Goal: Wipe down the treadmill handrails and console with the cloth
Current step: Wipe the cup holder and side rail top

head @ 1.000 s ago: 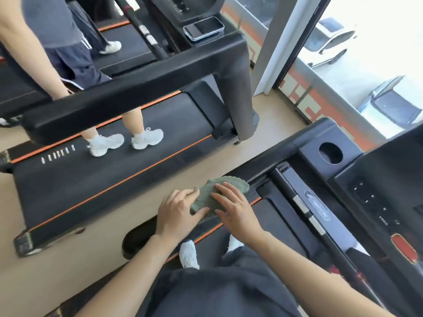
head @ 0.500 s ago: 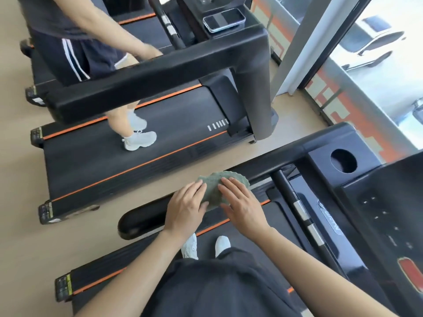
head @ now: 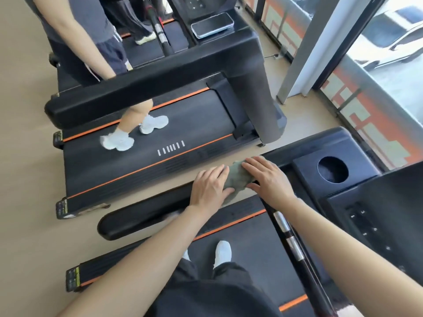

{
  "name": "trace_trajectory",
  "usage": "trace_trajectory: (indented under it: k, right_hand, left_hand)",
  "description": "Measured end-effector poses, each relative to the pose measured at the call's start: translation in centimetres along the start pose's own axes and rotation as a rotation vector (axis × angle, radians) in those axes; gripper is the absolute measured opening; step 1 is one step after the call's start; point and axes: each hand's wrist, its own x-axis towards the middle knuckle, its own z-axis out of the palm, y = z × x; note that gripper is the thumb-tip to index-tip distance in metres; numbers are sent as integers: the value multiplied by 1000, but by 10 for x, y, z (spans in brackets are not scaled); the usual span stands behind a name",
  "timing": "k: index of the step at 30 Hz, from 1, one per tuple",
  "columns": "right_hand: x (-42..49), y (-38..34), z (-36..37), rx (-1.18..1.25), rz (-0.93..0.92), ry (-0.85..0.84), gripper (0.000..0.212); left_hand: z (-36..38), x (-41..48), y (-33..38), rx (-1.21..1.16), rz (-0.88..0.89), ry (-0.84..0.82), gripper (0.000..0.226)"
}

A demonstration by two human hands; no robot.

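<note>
A grey-green cloth (head: pixel 237 178) is draped over the black left handrail (head: pixel 142 216) of my treadmill. My left hand (head: pixel 209 187) presses on the cloth's left side, fingers fairly straight and thumb against it. My right hand (head: pixel 267 179) lies flat on its right side, close to where the rail meets the console. The console (head: pixel 375 216), black with small buttons, sits at the right, and a round cup holder (head: pixel 333 169) is in its corner. A slim black bar with silver sensors (head: pixel 289 236) runs under my right forearm.
Another person walks on the neighbouring treadmill (head: pixel 148 156) to my left, hand near its handrail (head: pixel 155 88). A phone (head: pixel 211 25) lies on that machine's console. Tan floor separates the machines. A window wall (head: pixel 377 76) with parked cars outside stands at right.
Both hands and the cloth have slid forward along the handrail toward the console. The view has swung left and down. The neighbour has kept stepping on the belt.
</note>
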Motion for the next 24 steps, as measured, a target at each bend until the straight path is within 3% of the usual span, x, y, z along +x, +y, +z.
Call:
trace_trajectory:
  k: [9, 24]
  right_hand:
    - [0, -31, 13, 2, -10, 101, 72]
    - [31, -178, 59, 110, -159, -4, 76]
  left_hand:
    - [1, -21, -21, -32, -23, 96, 72]
    - [-31, -143, -142, 29, -124, 171, 61]
